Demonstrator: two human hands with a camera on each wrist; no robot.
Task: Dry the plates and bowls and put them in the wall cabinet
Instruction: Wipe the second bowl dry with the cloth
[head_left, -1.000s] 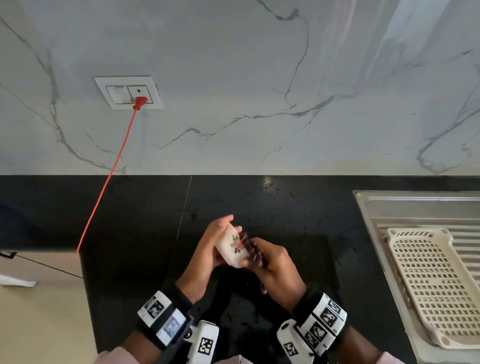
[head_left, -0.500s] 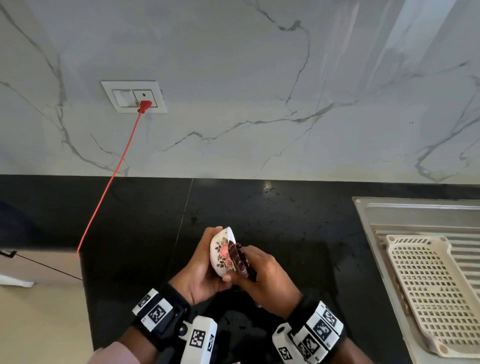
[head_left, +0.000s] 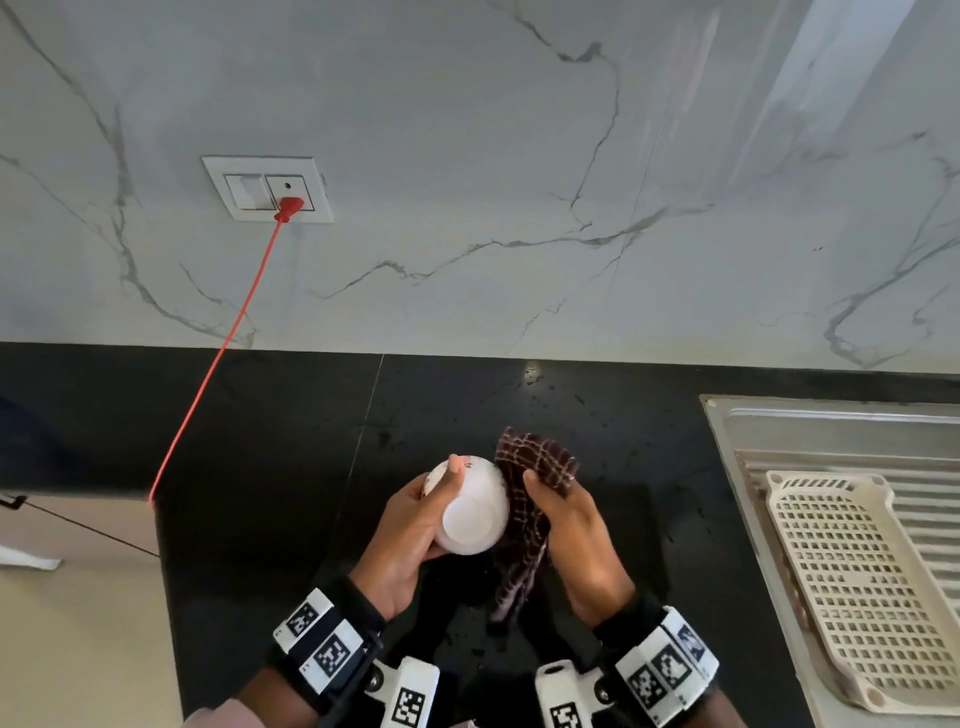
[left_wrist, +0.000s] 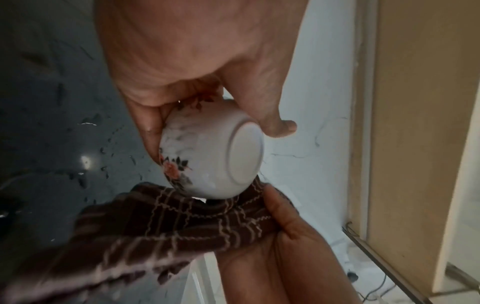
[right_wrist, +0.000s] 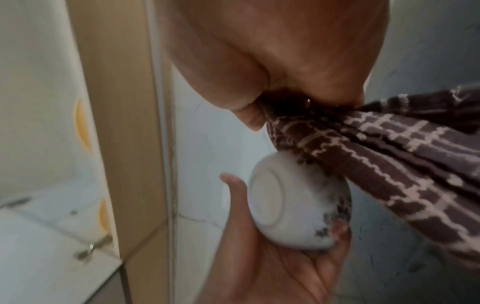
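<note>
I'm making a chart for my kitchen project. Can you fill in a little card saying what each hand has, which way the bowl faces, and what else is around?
Left hand: left hand grips the small white flowered bowl
Bowl facing: base turned toward the head camera
Right hand: right hand holds the brown checked cloth against the bowl's side
Below: wet black counter
On the right: cream drying rack on the steel sink
Wall: red cord plugged into the socket

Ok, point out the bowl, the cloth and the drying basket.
bowl (head_left: 474, 519), head view, on its upturned base.
cloth (head_left: 537, 465), head view, on its upper flap.
drying basket (head_left: 852, 582), head view, on its perforated floor.
</note>
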